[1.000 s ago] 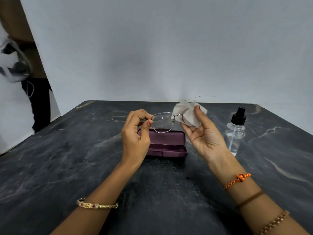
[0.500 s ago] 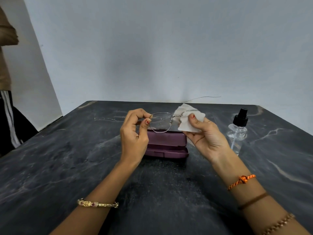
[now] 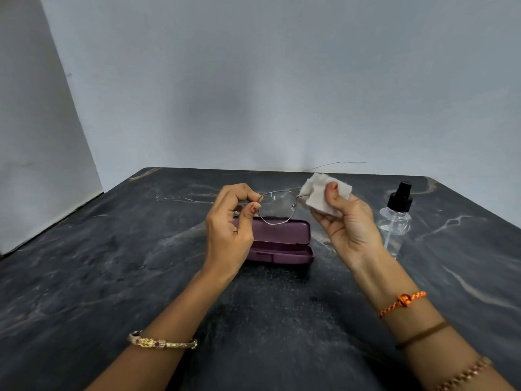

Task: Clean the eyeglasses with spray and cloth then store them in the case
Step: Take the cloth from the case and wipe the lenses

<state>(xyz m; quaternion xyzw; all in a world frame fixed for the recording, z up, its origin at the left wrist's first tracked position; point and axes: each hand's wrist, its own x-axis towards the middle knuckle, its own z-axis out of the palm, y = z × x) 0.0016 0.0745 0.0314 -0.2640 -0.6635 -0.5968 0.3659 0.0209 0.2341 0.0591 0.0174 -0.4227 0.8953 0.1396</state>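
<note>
My left hand (image 3: 229, 231) pinches the left rim of thin metal-framed eyeglasses (image 3: 275, 207), held up over the table. My right hand (image 3: 348, 224) presses a white cloth (image 3: 320, 194) around the glasses' other lens, thumb on top; that lens is hidden by the cloth. Below them a purple glasses case (image 3: 282, 241) lies on the dark table, its lid down. A clear spray bottle (image 3: 394, 221) with a black nozzle stands to the right of my right hand.
The dark marbled table (image 3: 112, 277) ends at a pale wall (image 3: 253, 80) behind. A thin wire (image 3: 338, 163) runs along the table's back edge. A white panel (image 3: 33, 136) stands at the left.
My right thumb has slid over the cloth-covered lens. The person standing at the far left has gone out of view. My left hand has held steady.
</note>
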